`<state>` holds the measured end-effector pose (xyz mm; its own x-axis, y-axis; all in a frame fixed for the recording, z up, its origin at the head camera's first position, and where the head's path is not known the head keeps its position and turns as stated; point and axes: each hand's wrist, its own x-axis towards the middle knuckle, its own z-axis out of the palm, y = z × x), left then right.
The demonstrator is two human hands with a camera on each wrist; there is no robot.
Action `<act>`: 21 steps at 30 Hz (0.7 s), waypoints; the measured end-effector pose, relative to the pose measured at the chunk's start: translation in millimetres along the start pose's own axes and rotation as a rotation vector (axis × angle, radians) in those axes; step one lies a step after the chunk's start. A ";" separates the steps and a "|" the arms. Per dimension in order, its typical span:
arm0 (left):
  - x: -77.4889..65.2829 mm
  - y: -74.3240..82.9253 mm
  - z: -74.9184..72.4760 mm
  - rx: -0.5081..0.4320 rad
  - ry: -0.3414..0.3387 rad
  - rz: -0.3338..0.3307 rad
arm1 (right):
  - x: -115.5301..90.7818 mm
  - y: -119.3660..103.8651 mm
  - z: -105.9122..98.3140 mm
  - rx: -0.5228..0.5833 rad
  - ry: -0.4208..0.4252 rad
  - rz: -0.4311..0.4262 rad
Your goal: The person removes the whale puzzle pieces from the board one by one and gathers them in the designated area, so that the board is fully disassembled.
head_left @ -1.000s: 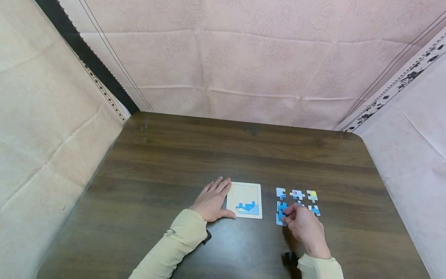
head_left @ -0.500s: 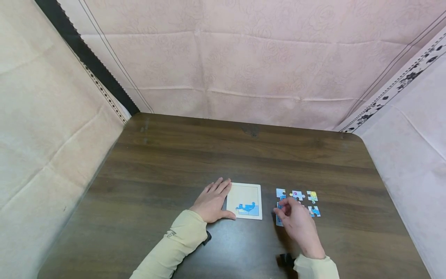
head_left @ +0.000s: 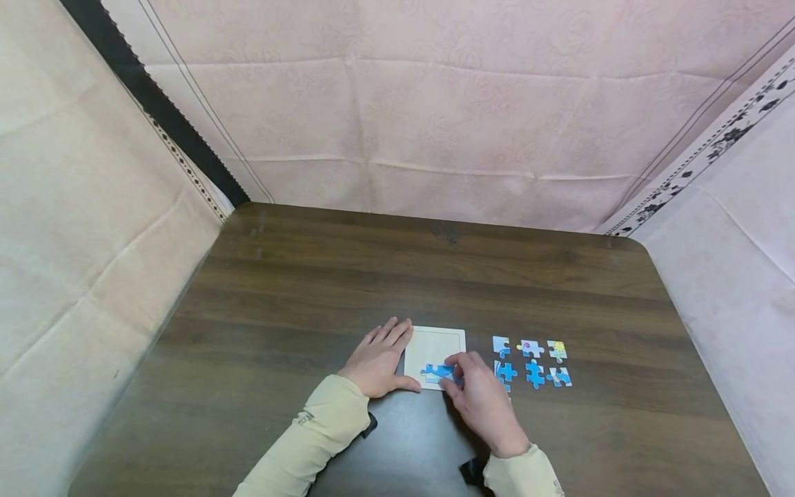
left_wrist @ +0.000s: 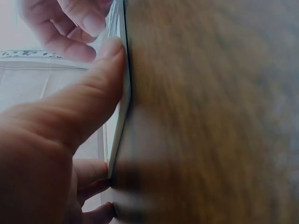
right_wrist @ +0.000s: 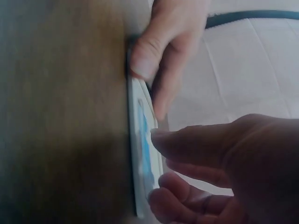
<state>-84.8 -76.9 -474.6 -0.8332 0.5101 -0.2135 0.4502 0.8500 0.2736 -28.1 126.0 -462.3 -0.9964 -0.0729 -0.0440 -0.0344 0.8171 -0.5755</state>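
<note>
A square cream puzzle tray point(head_left: 428, 343) lies on the table with joined blue jigsaw pieces point(head_left: 435, 371) along its lower part. My left hand point(head_left: 380, 359) rests flat at the tray's left edge, fingers spread, its thumb at the lower left corner. Over the tray's lower right is my right hand point(head_left: 487, 400), thumb and index finger bent and apart at the blue pieces. The right wrist view shows the right thumb point(right_wrist: 187, 144) and curled fingers close to the tray's blue surface; whether a piece is between them I cannot tell.
Several loose jigsaw pieces lie in rows right of the tray, among them a yellow-topped piece point(head_left: 557, 349) and a blue piece point(head_left: 535, 373). My right hand partly hides the lower left one. The wooden table point(head_left: 348, 276) meets pale cloth point(head_left: 447, 124) at its back edge.
My right hand has moved left from the loose pieces to the tray's lower right, uncovering the middle loose pieces. The left hand and the tray have stayed in place.
</note>
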 end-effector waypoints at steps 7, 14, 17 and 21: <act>-0.5 0.0 0.3 0.006 -0.002 0.000 | 2.4 -3.0 7.5 -0.030 -0.016 -0.056; 0.1 -0.4 -0.7 0.003 -0.003 0.007 | 3.8 -3.6 6.1 -0.029 -0.064 -0.067; -0.1 -0.6 -1.1 0.002 0.004 0.014 | 4.8 -3.2 5.3 -0.032 -0.086 -0.069; -0.8 -0.4 -1.8 0.004 0.004 0.015 | 6.0 -3.8 4.5 -0.036 -0.095 -0.075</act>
<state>-84.9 -77.9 -472.8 -0.8275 0.5226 -0.2055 0.4644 0.8426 0.2727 -33.6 119.9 -464.0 -0.9790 -0.1872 -0.0802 -0.1131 0.8274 -0.5501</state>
